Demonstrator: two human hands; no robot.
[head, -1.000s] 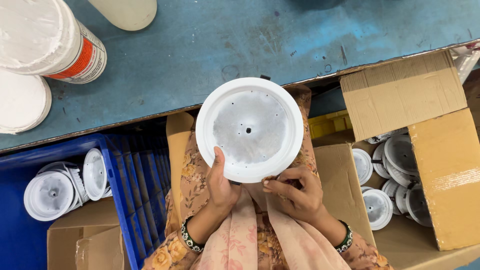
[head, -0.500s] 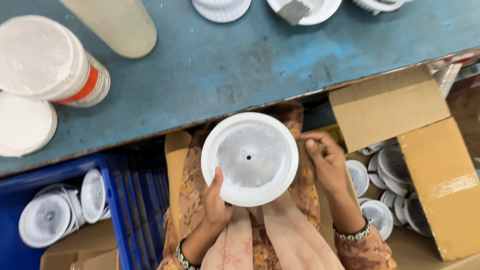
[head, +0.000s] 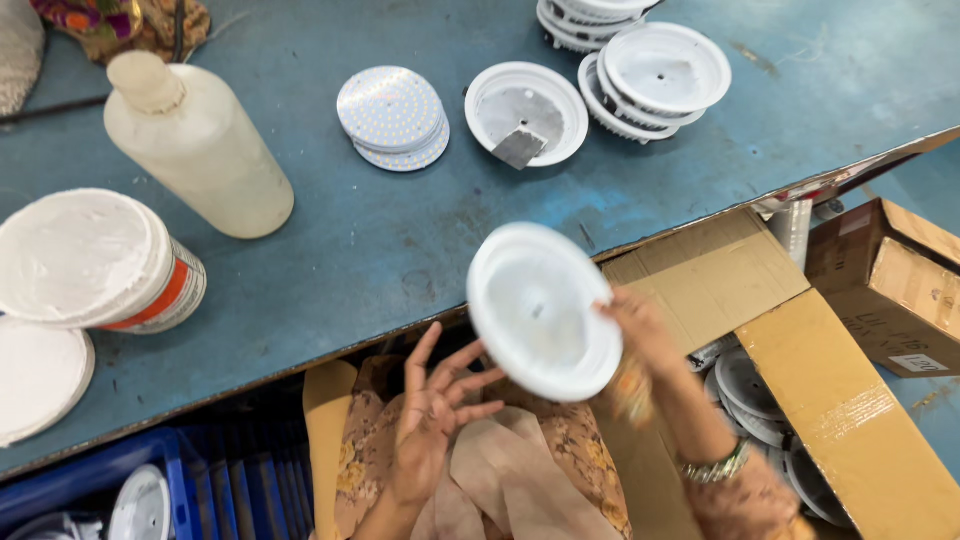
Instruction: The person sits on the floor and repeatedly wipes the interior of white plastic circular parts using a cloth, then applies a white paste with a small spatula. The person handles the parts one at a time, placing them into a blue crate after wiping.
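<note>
My right hand grips the rim of a round white lamp housing and holds it tilted over the front edge of the blue table. My left hand hovers open just left of and below the housing, fingers spread, not touching it. On the table beyond lie a small stack of round LED discs, another white housing with a grey piece in it and a stack of white housings.
A cream plastic bottle lies at left beside a white-lidded tub and a loose white lid. An open cardboard box of housings sits at right, a blue crate at lower left.
My left hand has let go of the housing and opened. My right hand has taken its rim and lifted it, tilted, toward the table. The view has swung up over the table.
</note>
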